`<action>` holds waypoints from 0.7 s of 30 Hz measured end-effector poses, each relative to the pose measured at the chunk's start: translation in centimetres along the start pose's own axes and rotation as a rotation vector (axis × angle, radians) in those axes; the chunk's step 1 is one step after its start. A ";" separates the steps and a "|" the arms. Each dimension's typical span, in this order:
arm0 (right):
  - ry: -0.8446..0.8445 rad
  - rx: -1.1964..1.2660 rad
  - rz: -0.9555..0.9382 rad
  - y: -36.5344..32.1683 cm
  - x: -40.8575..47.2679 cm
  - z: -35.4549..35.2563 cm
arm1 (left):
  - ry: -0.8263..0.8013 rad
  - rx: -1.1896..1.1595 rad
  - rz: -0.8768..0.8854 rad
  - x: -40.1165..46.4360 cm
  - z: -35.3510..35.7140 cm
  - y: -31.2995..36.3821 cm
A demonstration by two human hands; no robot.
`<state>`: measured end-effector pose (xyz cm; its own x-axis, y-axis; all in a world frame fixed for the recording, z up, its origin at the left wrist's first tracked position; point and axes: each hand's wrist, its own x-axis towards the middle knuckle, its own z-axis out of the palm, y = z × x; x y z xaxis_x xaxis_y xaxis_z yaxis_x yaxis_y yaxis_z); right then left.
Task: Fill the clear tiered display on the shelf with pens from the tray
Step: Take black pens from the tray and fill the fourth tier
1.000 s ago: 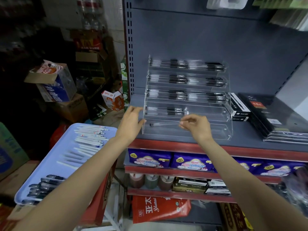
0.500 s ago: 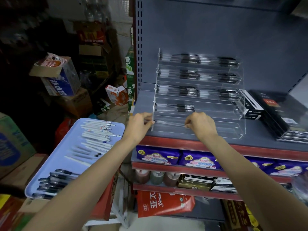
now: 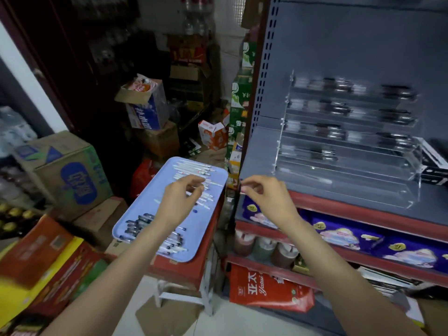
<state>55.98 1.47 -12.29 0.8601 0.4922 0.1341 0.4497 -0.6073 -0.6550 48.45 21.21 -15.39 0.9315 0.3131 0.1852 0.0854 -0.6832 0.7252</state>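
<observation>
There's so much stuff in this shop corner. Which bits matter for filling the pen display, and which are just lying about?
Part of the job: blue tray, white pens and dark pens on it, clear tiered display, left hand, right hand.

Just lying about: cardboard boxes, red bag, purple packs.

We see the clear tiered display (image 3: 344, 151) at right, upper tiers holding pens; the blue tray (image 3: 135, 221), lower centre, carries scattered pens (image 3: 194, 170).

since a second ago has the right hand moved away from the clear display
Yes. The right hand has pulled back leftward, off the clear tiered display, and now hangs by the shelf's left front corner, beside the blue tray.
</observation>
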 end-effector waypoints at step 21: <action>-0.356 -0.331 0.468 -6.5 5.6 28.8 | -0.615 0.368 0.127 4.2 -7.1 -26.1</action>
<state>50.89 26.12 -28.74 0.8756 0.2721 -0.3991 0.1480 -0.9376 -0.3146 47.59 45.07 -28.82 0.9631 -0.1370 -0.2316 -0.0241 -0.9011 0.4329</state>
